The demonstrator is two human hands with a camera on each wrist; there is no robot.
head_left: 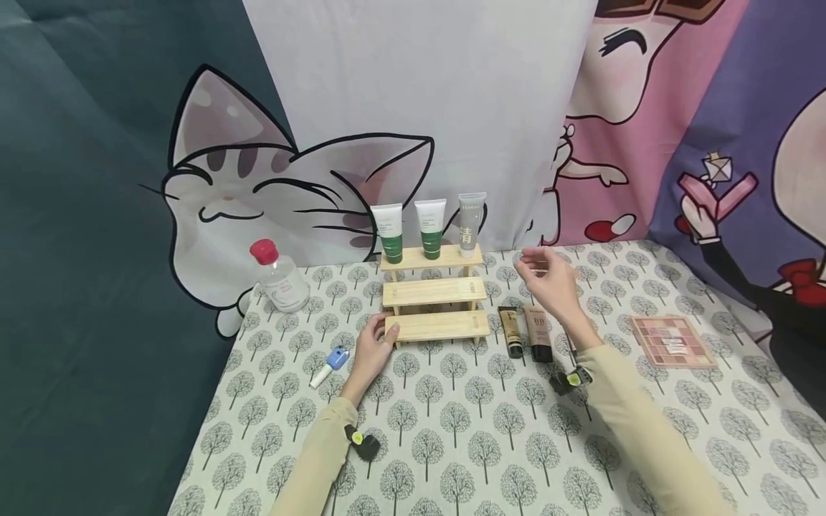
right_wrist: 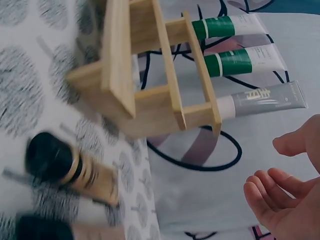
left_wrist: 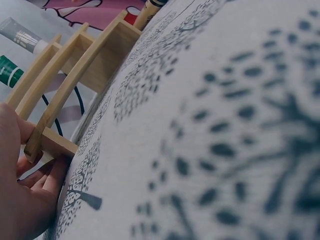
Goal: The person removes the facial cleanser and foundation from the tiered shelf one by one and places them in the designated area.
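Note:
A three-tier wooden display stand (head_left: 435, 326) stands on the table; two green-and-white tubes (head_left: 389, 233) and a grey tube (head_left: 471, 223) stand upright along its top tier. At the left end of the lowest tier, my left hand (head_left: 372, 349) grips the stand. In the left wrist view the thumb lies at the tier's corner, with the fingers curled near the leg below. My right hand (head_left: 551, 279) is raised to the right of the stand, holding nothing, its fingers loosely bent and apart from the thumb. The right wrist view has the grey tube (right_wrist: 270, 99) a short way from that hand.
Beside the stand's right end lie a gold tube (head_left: 510, 331) and a beige BB tube (head_left: 538, 333), both black-capped. An eyeshadow palette (head_left: 672, 342) lies farther right. To the left are a clear bottle with red cap (head_left: 284, 285) and a blue-and-white item (head_left: 330, 366).

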